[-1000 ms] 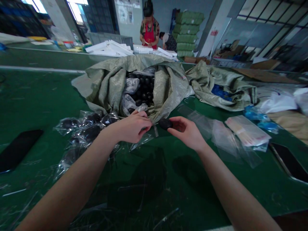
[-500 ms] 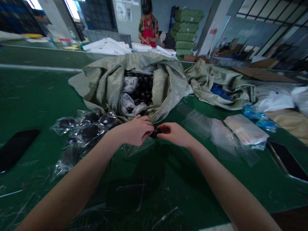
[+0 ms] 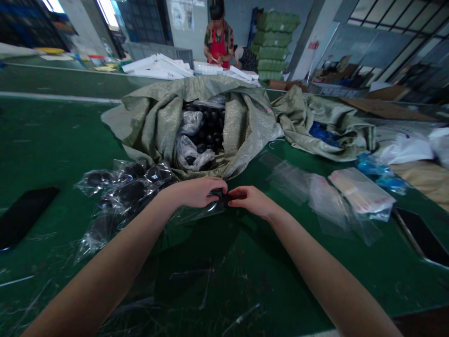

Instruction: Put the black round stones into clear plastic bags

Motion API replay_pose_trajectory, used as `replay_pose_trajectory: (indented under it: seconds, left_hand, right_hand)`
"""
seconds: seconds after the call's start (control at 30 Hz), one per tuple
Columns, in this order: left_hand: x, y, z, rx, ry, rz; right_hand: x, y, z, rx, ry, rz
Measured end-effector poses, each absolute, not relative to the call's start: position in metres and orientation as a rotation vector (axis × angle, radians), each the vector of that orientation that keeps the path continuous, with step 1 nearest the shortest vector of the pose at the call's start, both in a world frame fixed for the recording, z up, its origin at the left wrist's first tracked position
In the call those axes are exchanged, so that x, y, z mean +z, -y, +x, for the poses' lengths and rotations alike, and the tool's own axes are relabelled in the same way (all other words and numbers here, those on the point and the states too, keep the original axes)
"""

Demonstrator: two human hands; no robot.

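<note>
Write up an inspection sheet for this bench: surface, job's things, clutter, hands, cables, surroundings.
Surface: green table, scuffed.
Job's things: black piece between the fingertips, against a clear bag.
Clutter: open sack of black pieces; bagged pieces left; empty bags right; second sack.
Hands: left hand grips the clear bag; right hand pinches the black piece.
Cables: nothing seen.
Surroundings: person in red apron beyond the open sack.

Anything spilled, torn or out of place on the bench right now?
Nothing looks spilled or damaged. The woven sack lies slumped open with black pieces inside, and the filled bags sit in an untidy heap by the left hand. It grips a clear bag; the right hand pinches a black piece at its mouth.
</note>
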State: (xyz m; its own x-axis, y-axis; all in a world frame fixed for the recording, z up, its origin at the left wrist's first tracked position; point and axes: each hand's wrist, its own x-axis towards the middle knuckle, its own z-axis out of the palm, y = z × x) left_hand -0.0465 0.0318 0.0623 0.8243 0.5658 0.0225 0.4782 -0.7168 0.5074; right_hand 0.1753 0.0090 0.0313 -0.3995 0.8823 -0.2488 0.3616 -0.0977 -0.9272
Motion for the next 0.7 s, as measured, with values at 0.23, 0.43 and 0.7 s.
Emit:
replay_pose_trajectory:
  seconds: [0.23, 0.43, 0.7]
  left_hand:
    - [0.055, -0.039, -0.045, 0.308, -1.006, 2.226]
    - [0.045, -0.045, -0.041, 0.246, -1.135, 2.067]
    - [0.044, -0.043, -0.036, 0.327, -1.201, 1.864]
  right_hand:
    - [0.029, -0.009, 0.173, 1.440, 1.739, -1.361]
    - [0.030, -0.005, 0.170, 1.404, 1.803, -1.344]
    - [0.039, 0.002, 0.167, 1.275, 1.897, -1.343]
